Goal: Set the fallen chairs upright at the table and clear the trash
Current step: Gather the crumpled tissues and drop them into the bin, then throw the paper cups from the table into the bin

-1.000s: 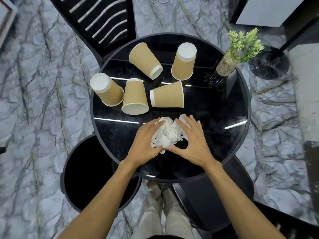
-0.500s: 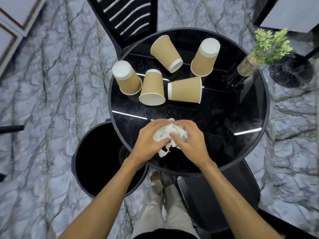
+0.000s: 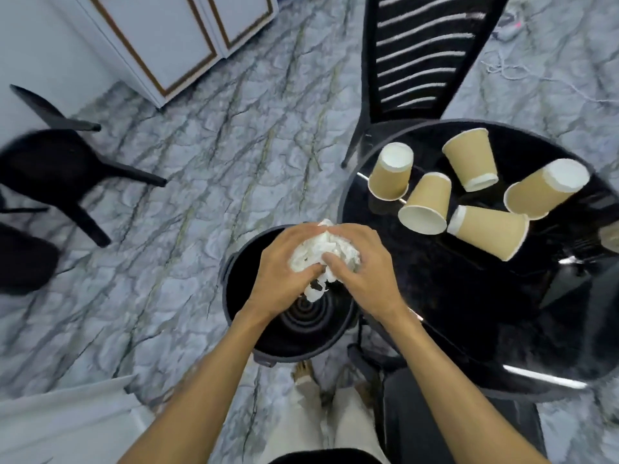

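Both hands hold a wad of crumpled white paper [image 3: 323,254] above the open black bin [image 3: 234,296]. My left hand [image 3: 281,269] cups it from the left and my right hand [image 3: 365,269] from the right. Several tan paper cups [image 3: 485,229] lie tipped on the round black table [image 3: 469,313] to the right. A black chair [image 3: 60,169] lies fallen on the floor at far left. A slat-backed black chair [image 3: 422,55] stands upright behind the table.
Another black chair seat [image 3: 452,413] is tucked under the table's near edge by my legs. White cabinet doors [image 3: 174,38] stand at the back left. A white surface [image 3: 60,426] fills the lower left corner. The floor is grey marble.
Both hands gathered the paper wad on the table, lifted it and carried it left to above the bin. My view swung left, showing the fallen chair.
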Tool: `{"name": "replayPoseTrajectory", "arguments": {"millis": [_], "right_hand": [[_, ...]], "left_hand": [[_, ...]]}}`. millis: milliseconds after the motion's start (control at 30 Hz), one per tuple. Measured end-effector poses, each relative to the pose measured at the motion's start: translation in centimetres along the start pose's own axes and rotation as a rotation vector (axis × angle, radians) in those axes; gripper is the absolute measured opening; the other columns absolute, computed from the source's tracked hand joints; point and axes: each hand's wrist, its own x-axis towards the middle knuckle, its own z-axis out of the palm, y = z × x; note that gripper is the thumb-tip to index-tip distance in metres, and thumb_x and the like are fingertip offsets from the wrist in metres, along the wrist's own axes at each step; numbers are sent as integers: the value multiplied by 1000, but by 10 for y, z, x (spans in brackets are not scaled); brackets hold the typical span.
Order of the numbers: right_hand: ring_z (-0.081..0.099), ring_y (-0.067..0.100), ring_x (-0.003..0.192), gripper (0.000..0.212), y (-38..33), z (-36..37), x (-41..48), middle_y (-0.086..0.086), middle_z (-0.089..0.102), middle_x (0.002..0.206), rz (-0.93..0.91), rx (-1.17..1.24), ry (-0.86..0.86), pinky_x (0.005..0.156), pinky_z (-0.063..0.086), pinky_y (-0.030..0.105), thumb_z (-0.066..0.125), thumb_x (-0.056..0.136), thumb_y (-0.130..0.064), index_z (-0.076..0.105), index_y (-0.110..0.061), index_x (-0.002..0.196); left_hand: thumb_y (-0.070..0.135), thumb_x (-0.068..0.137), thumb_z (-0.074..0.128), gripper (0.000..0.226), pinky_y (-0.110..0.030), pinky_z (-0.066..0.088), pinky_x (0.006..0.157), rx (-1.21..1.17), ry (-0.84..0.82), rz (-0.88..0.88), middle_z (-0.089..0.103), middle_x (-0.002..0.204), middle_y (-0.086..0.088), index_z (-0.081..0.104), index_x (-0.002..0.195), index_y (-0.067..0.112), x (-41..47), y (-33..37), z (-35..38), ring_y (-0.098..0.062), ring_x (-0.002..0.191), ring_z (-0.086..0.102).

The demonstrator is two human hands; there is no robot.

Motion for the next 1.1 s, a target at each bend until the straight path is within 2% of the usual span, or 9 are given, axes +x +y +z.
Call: {"name": "replayPoseTrajectory", "arguments": {"millis": [133, 300, 400, 500, 600, 767, 967, 1033, 1100], "right_hand": [[45, -3, 115, 36, -14, 55, 20, -15, 56, 119, -86, -38, -104, 101, 36, 19, 68, 89, -32, 61, -28, 123], [48, 10, 118, 36, 33, 130, 29, -9, 59, 124, -69, -68, -184, 102, 30, 12, 66, 91, -34, 62, -23, 124], [43, 14, 128, 42, 103, 178, 25, -5, 54, 136, 66, -149, -364, 110, 32, 27, 57, 94, -42, 57, -24, 132], [21, 29, 147, 49, 181, 215, 6, 6, 34, 156, 304, -381, -641, 117, 21, 51, 46, 99, -45, 45, -23, 143], [14, 27, 150, 49, 224, 228, -17, 7, 27, 159, 458, -393, -705, 120, 18, 47, 50, 99, -38, 44, -20, 145], [31, 16, 144, 39, 217, 225, -38, 3, 44, 150, 528, -318, -685, 118, 24, 33, 54, 98, -30, 55, -19, 135], [39, 17, 136, 36, 155, 208, -18, 2, 50, 143, 457, -301, -636, 102, 21, 15, 56, 97, -26, 58, -16, 131], [40, 17, 136, 34, 129, 199, -9, 1, 50, 144, 401, -293, -604, 102, 21, 13, 56, 97, -27, 59, -17, 130], [38, 17, 137, 34, 102, 189, -2, -1, 48, 145, 362, -270, -574, 110, 26, 20, 55, 97, -28, 59, -21, 130]], "left_hand": [[12, 80, 78, 49, -33, 45, 104, -3, 125, -35, 61, 130, 10, 62, 125, 21, -12, -32, -45, -14, 125, 55], [14, 81, 77, 49, -22, 40, 106, 25, 151, -135, 59, 131, 7, 62, 127, 19, -23, -117, -60, -6, 125, 52], [35, 84, 72, 62, -28, 29, 115, 91, -37, -330, 45, 148, 6, 48, 141, 28, -32, -206, -42, -9, 139, 38], [64, 89, 48, 74, -47, -1, 120, 418, -387, -556, 10, 165, 5, 19, 153, 40, -56, -293, -16, -19, 152, 1], [56, 95, 45, 68, -49, -3, 120, 348, -425, -667, 5, 165, 3, 18, 154, 37, -78, -332, -4, -20, 152, -3], [48, 97, 50, 61, -38, 10, 122, 184, -366, -726, 18, 163, 3, 26, 152, 35, -98, -327, -10, -16, 151, 10], [42, 98, 51, 52, -30, 22, 117, 146, -278, -667, 36, 155, 6, 38, 147, 33, -91, -271, -40, -12, 144, 29], [39, 98, 52, 50, -27, 23, 115, 167, -253, -615, 38, 154, 6, 40, 146, 30, -85, -248, -53, -10, 142, 32], [39, 98, 52, 51, -27, 23, 116, 193, -238, -559, 38, 154, 6, 41, 146, 28, -77, -223, -65, -11, 142, 32]]}}
